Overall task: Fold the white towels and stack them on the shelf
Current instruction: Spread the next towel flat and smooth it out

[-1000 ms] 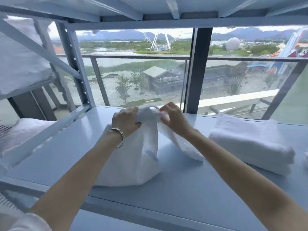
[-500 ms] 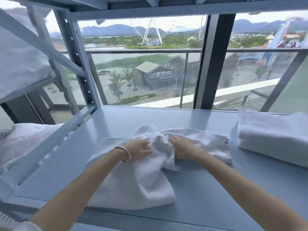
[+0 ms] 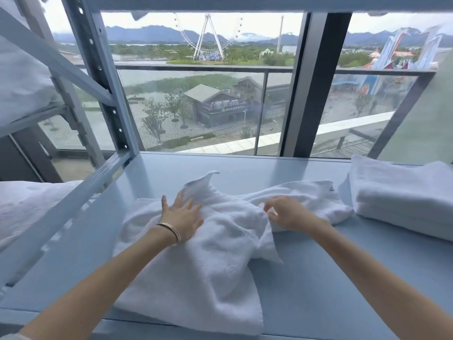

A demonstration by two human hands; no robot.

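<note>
Towel (image 3: 208, 261), white, rumpled and half spread on shelf (image 3: 331, 285), under both hands. Left hand (image 3: 182, 218) flat on its upper left part, fingers straight and fanned, palm down, pressing cloth; thin bangle (image 3: 171, 233) round that wrist. Right hand (image 3: 288, 213) just beside, on the bunched middle ridge, fingers curled and pinching a fold between thumb and fingertips. Both forearms bare, reaching in from the near edge; a bit of pale sleeve (image 3: 14, 336) at the bottom left corner. Near part of towel lying fairly smooth down to the shelf's front edge, lower right corner at that edge; far part crumpled, one corner sticking up behind the left hand, a long wrinkled fold running right toward stack (image 3: 404, 200). Stack of folded white towels at the right end of the same shelf, layers square and flat, close to the loose towel's right tip; touching or not, cannot tell. Pale blue-grey metal upright (image 3: 103, 77) with punched holes at the shelf's back left corner, diagonal brace (image 3: 49, 60) crossing left of it. More white cloth to the left: bedding (image 3: 27, 207) low beyond the rail, a bundle (image 3: 19, 82) higher on a neighbouring level. Behind the shelf, window (image 3: 196, 94) with dark frame and balcony railing; outside, grey-roofed building, trees, water, Ferris wheel (image 3: 208, 35), mountains under cloud.
</note>
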